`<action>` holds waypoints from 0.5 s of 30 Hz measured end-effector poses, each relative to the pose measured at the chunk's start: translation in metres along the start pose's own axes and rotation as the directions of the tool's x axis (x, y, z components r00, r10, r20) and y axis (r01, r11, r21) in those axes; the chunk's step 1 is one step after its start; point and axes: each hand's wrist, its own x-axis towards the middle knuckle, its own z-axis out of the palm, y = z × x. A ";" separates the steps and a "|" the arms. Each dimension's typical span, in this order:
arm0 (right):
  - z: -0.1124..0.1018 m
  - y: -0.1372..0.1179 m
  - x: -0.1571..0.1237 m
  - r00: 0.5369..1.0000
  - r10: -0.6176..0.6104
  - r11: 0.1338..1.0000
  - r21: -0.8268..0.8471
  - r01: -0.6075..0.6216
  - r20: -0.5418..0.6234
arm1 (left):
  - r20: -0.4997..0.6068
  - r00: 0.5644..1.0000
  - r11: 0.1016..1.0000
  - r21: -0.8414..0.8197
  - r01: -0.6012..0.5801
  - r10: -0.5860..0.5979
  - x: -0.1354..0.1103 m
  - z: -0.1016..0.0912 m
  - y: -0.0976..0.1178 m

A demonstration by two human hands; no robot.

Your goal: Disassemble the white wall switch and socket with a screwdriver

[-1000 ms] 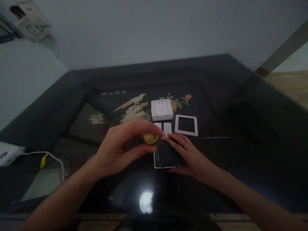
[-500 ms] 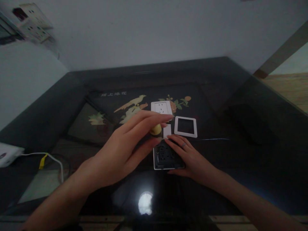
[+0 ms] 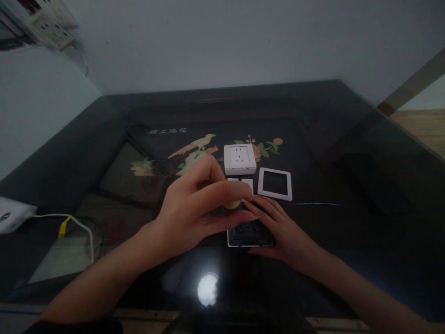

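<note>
My left hand [image 3: 198, 199] is closed round a screwdriver [image 3: 232, 204]; only part of its rounded yellow handle shows between the fingers, and its tip is hidden. Under it, a wall socket panel [image 3: 245, 239] lies face down on the table, its black back up and a thin white rim showing. My right hand [image 3: 274, 222] grips that panel at its right side, thumb at the near edge and fingers across the far edge. Just beyond the fingers lie small white pieces [image 3: 247, 184], partly covered by my left hand.
Farther back sits a white wall socket [image 3: 239, 159], face up. A white square frame [image 3: 275, 184] lies to its right. The dark glossy table [image 3: 139, 250] has bird and flower inlays. At the left are a white box [image 3: 14, 215] with a cable [image 3: 81, 222] and a yellow tag [image 3: 64, 227].
My left hand has curled more tightly round the screwdriver handle, its fingers now lower and nearer the panel. My right hand keeps its hold. The whole view has shifted slightly.
</note>
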 end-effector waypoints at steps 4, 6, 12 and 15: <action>0.000 0.001 0.000 1.000 -0.008 1.000 -0.023 0.008 -0.009 | 0.118 0.992 0.998 -0.024 0.050 -0.047 0.002 -0.009 0.006; 0.001 0.001 0.000 1.000 -0.008 1.000 -0.025 0.008 -0.009 | 0.240 0.966 0.991 -0.077 0.113 -0.091 0.003 -0.019 0.009; 0.001 0.001 0.000 1.000 0.006 1.000 -0.022 -0.006 0.009 | 0.330 0.938 0.978 -0.141 0.157 -0.103 0.004 -0.026 0.004; 0.000 0.001 0.001 1.000 0.006 1.000 -0.022 -0.005 0.011 | 0.159 0.987 0.998 -0.052 0.043 -0.035 0.002 -0.013 -0.002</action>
